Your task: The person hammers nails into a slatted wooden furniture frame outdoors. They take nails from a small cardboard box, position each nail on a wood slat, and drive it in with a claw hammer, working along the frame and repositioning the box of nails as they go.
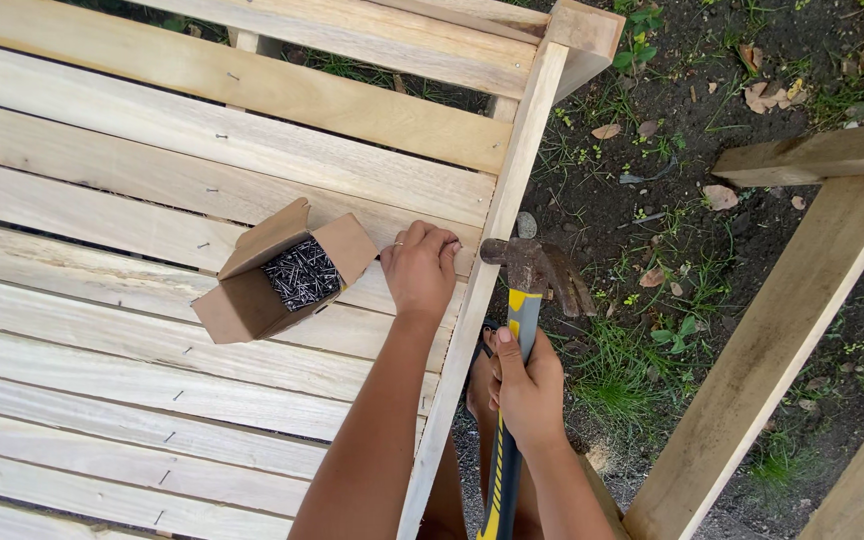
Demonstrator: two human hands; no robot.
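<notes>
The right hand [525, 385] is wrapping tight around the handle of a claw hammer [522, 300], fingers fully closed on the grey/yellow/black grip a little below the head. The rusty head is sitting up near the side rail [492, 250], its striking face pointing left twd the left hand, claw pointing right over the ground. The handle is running down and slightly left btwn the person's forearms, leaving the bottom of the view.

The left hand [420, 268] is resting knuckles-up on the slats at the rail's edge, fingers curling down w/ tips pinched together right by the rail, just beside the hammer face. Whether they're pinching a nail can't be told; nothing shows btwn the tips.

Just left of that hand an open cardboard box [282, 275] is lying on the slats, flaps spread, full of dark nails [300, 272]. It's near the hand, not touching.

Underneath, the pale wooden slats [152, 200] are running across the frame, several w/ small nail heads showing. The rail is crossing them at the right end, going from the upper corner post down to the bottom edge.

To the right, another timber frame [782, 320] is standing apart, over dark soil w/ grass and dry leaves [672, 330].
</notes>
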